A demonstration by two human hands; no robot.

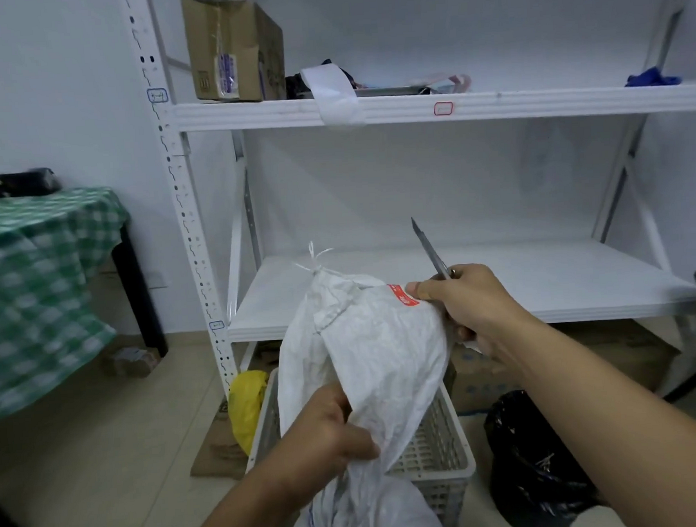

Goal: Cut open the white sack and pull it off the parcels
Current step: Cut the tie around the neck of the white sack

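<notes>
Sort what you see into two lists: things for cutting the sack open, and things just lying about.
For the job:
white sack, tied at the neck
knife, held in the right hand
left hand, gripping the sack

Lying about:
cardboard box
yellow bag
black bin bag
green checked cloth
white basket behind the sack

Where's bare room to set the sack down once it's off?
Lower shelf board is bare behind the white sack. Upper shelf is free between the tray and the blue cloth. Floor tiles lie open between the checked table and the crate. Crowded: upper shelf's left by the cardboard box, and the crate's sides, yellow bag and black bag.
</notes>
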